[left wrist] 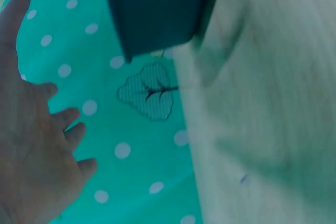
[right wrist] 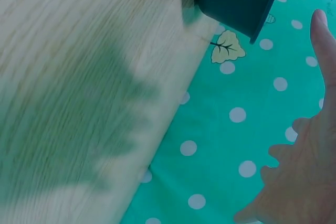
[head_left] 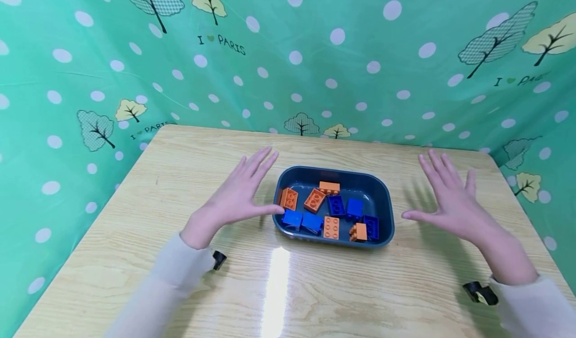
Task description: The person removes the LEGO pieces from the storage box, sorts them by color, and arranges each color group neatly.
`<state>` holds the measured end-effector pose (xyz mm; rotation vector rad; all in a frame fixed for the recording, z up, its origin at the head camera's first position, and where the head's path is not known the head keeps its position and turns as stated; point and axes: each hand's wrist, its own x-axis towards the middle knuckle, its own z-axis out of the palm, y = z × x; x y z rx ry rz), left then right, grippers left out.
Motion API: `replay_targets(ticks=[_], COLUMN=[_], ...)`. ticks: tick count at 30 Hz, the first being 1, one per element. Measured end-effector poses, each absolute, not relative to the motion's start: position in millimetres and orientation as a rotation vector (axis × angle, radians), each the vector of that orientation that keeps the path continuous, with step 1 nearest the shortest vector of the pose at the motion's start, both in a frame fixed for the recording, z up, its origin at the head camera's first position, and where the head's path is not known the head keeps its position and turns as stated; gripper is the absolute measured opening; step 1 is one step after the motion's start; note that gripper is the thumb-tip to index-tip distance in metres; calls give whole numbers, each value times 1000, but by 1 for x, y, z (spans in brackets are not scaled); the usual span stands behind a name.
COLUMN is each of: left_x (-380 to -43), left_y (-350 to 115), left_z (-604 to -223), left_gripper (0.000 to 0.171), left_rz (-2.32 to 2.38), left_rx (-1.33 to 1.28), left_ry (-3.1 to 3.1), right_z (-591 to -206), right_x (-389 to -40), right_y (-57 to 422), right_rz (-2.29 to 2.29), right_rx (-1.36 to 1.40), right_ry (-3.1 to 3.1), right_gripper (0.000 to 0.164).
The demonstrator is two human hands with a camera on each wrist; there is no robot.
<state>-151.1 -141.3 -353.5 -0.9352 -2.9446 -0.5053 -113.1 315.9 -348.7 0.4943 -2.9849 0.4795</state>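
Observation:
A dark blue rounded tray (head_left: 333, 170) sits on the table with several orange and blue toy bricks inside. Among them are an orange brick (head_left: 331, 227) with its studs up and a blue brick (head_left: 354, 208). My left hand (head_left: 238, 193) is spread at the tray's left side, its thumb tip overlapping the rim in the head view. To the right, apart from the tray, my right hand (head_left: 454, 203) is held with fingers straight and thumb pointing toward it. Neither hand holds anything. Both wrist views show the outer wall of the tray (left wrist: 157, 14) beyond the fingers.
The tray stands on a light wooden table (head_left: 216, 298). Behind and at the sides hangs a green polka-dot cloth (head_left: 315, 43) with printed trees. A black wrist strap piece (head_left: 219, 260) shows by the left sleeve, another (head_left: 480, 293) by the right.

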Motion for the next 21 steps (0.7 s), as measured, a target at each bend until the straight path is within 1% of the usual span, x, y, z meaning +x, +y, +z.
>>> replay_targets(ticks=[5,10,17,21], left_x=[-146,-145,-145,-146], left_y=[-131,-126,-126,-125], left_z=[-366,-377,-382,-381], left_gripper=[129,137,135,133], left_rz=[-575,-621,-636,-597], left_rx=[-1025,-1036,-1056,-1077], left_ry=[-2995,-3060,-3089,-3075], right_z=[-352,-353,-351,-347], right_x=[-115,-115,-115,-115], right_y=[312,308,300,292], right_rz=[492,532,636,713], right_rx=[509,529,571,606], right_ry=[-2983,-2977,-2976,-2967], right_gripper=[127,126,123,114])
